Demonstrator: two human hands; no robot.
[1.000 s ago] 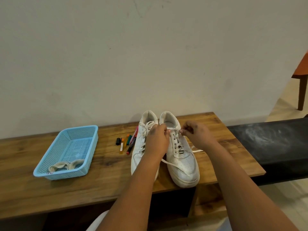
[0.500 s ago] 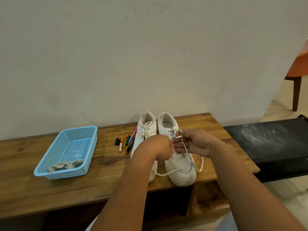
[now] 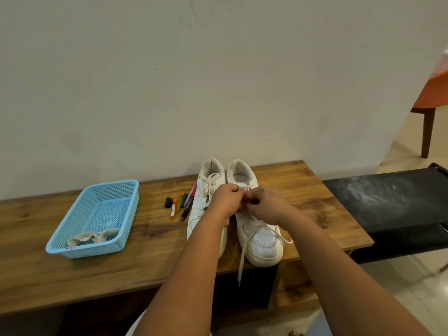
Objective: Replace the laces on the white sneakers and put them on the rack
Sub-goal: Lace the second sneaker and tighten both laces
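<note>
Basket (image 3: 72,229): pale blue, perforated, far left on the wooden worktop (image 3: 303,187); a coil of cream lace (image 3: 93,237) lying at its near end.
Markers (image 3: 183,206): small cluster lying flat between basket and shoes, just beside the left sneaker.
Left sneaker (image 3: 202,207): white, toe pointing toward the viewer, laced and tied with a bow near the tongue; partly hidden by the left forearm.
Left hand (image 3: 226,201): reaching forward over the left sneaker, back of hand up, fingers curled, grip closed in a pinch on the shoelace (image 3: 242,258) at the top of the right sneaker's lacing.
Right hand (image 3: 265,204): meeting the left one knuckle to knuckle above the tongue, fingers curled inward, grip pinching the same shoelace; exact fingertip contact hidden.
Right sneaker (image 3: 263,241): white, standing touching or just beside its pair, toe at the worktop's near edge; one loose shoelace end trailing down over that edge, another loop spilling to its right side.
Black rack (image 3: 388,197): right of the worktop, dusty top, apart from both sneakers.
Chair (image 3: 434,93): orange, far right background, on the floor.
</note>
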